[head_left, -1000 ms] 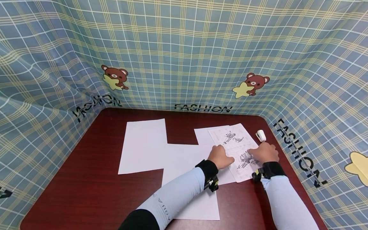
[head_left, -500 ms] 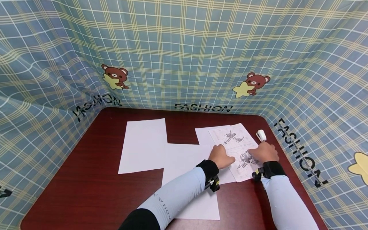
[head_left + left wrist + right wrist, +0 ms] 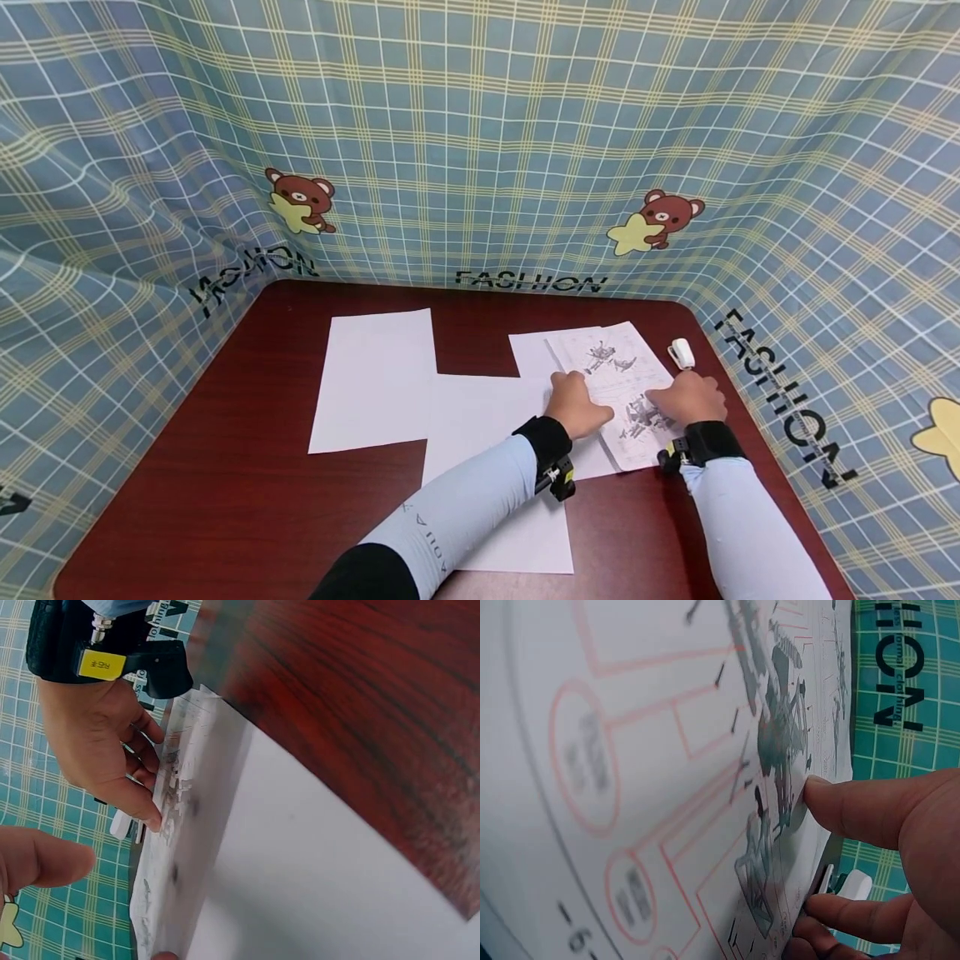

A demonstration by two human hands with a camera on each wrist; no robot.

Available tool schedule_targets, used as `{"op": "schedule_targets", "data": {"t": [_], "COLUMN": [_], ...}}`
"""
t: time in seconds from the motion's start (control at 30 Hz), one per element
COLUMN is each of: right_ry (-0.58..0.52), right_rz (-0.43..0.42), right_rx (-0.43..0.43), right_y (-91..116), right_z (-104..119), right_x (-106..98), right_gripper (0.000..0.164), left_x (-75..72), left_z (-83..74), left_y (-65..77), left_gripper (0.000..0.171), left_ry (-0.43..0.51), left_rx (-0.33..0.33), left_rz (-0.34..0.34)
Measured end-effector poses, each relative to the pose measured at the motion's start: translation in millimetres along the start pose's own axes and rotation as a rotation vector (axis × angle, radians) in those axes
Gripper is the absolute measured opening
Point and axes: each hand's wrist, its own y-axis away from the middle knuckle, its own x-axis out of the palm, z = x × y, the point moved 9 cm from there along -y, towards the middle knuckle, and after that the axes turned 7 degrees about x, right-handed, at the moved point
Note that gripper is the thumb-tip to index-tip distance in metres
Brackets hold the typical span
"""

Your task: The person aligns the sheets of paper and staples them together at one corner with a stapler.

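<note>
A printed instruction sheet point(image 3: 630, 375) with grey assembly drawings lies at the right of the table, its left edge raised. At its right edge my right hand point(image 3: 688, 398) pinches it, thumb point(image 3: 855, 810) on the printed face and fingers at the edge. By the left edge is my left hand point(image 3: 576, 407); in the left wrist view its thumb point(image 3: 49, 859) stands apart above the paper and one fingertip point(image 3: 165, 956) touches the raised edge. The left hand's other fingers are hidden. Whether several sheets are stacked there, I cannot tell.
Blank white sheets lie on the dark red table point(image 3: 210, 467): one at the left point(image 3: 375, 383), others overlapping in the middle and partly under the printed one. A small white stapler-like object point(image 3: 681, 354) sits beyond my right hand. Plaid cloth point(image 3: 480, 167) surrounds the table.
The printed sheet's left edge has risen off the paper beneath it, and its near corner has drawn slightly upward. Both hands have stayed almost in place.
</note>
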Motion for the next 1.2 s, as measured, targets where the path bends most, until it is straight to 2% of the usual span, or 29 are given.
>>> {"op": "schedule_targets", "data": {"t": [0.23,0.47,0.67,1.03,1.2], "right_ry": [-0.006,0.007,0.003,0.018,0.039], "right_rz": [0.022,-0.001,-0.019,0.013,0.002], "right_rx": [0.0,0.032,0.019,-0.003,0.015], "right_y": [0.6,1.6,-3.3,-2.3,-1.4], "right_z": [0.2,0.2,1.6,5.6,6.7], "right_x": [0.7,0.0,1.3,2.1,1.7], "right_gripper": [0.066,0.065,0.063,0.06,0.06], "left_x": [-0.5,2.0,6.2,4.7,2.1], "left_z": [3.6,1.5,3.8,4.0,-1.8], "left_y": [1.6,-4.2,-8.1,-8.9,-6.1], "left_gripper": [0.062,0.04,0.027,0.028,0.026], "left_ry": [0.008,-0.032,-0.022,-0.023,-0.007], "left_rx": [-0.023,0.032,0.047,0.052,0.095], "left_rz": [0.017,0.032,0.044,0.032,0.036]}}
